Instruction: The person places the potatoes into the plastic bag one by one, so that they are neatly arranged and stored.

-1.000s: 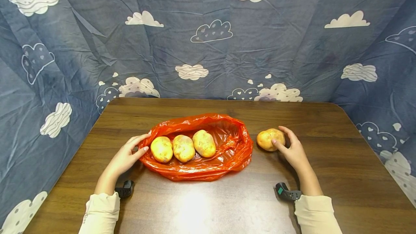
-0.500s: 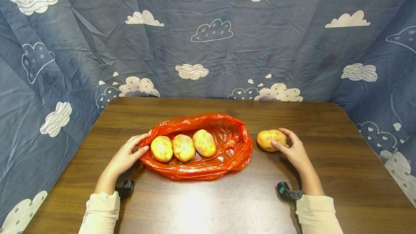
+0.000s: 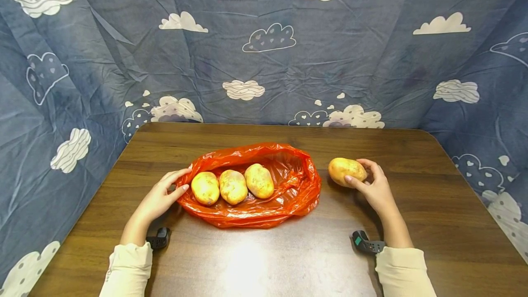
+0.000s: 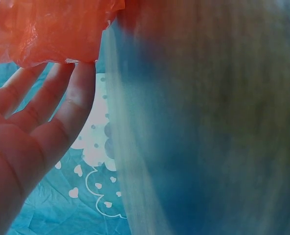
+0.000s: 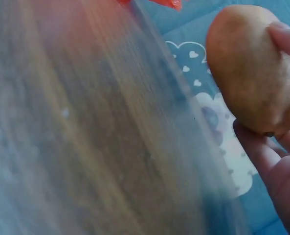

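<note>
At the middle of the table lies a red plastic bag (image 3: 247,217), its mouth spread wide. Three potatoes sit in its left and middle part: a left potato (image 3: 205,189), a middle potato (image 3: 233,187) and a right potato (image 3: 259,181). My left hand (image 3: 158,198) touches the bag's left edge, thumb and fingers apart. In the left wrist view its fingers (image 4: 74,95) reach up nearly straight, their tips hidden by the bag. To the right of the bag, my right hand (image 3: 377,191) grips another potato (image 3: 346,172) between thumb and fingers.
The wooden table (image 3: 264,260) has a bright glare near its front. Behind it hangs a blue curtain (image 3: 268,72) with cloud prints. A black wrist camera (image 3: 158,239) is on the left arm, and another wrist camera (image 3: 366,243) is on the right.
The potato in my right hand has shifted slightly right, then slightly up in the head view, and tilted a little. My left hand and the bag have stayed put.
</note>
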Demonstrator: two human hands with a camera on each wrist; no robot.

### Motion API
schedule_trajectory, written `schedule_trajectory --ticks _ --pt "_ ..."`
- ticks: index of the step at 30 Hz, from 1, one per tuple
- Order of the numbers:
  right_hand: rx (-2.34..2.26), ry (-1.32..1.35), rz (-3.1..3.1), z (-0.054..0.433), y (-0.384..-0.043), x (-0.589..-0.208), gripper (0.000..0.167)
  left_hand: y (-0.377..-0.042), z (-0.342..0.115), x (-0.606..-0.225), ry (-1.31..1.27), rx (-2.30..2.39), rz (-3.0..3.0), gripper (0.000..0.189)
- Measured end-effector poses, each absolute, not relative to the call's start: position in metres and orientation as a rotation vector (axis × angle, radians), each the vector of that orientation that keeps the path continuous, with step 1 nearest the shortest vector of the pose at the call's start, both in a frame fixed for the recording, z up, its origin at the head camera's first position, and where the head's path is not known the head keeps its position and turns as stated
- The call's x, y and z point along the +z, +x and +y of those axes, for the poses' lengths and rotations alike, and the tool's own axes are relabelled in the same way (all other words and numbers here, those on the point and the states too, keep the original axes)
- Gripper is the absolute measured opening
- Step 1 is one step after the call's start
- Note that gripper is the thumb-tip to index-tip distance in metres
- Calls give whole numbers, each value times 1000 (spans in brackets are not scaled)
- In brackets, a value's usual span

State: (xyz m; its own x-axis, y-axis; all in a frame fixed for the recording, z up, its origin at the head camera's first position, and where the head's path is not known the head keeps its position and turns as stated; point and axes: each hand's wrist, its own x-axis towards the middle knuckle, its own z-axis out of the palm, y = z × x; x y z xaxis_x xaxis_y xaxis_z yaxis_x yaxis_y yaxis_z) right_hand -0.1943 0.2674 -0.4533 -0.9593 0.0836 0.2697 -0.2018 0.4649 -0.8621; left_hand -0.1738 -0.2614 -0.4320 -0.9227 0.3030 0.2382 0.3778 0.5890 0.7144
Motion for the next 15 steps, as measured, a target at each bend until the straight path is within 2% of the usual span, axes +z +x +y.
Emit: schedule_trajectory --ticks 6,15 --pt "1532 77 -2342 254 -191 -440 55 -174 -262 -432 -593 -1265 -2715 42" --pt "1635 191 -2250 224 -185 -419 53 -174 -261 -432 -593 -1275 -2711 42"
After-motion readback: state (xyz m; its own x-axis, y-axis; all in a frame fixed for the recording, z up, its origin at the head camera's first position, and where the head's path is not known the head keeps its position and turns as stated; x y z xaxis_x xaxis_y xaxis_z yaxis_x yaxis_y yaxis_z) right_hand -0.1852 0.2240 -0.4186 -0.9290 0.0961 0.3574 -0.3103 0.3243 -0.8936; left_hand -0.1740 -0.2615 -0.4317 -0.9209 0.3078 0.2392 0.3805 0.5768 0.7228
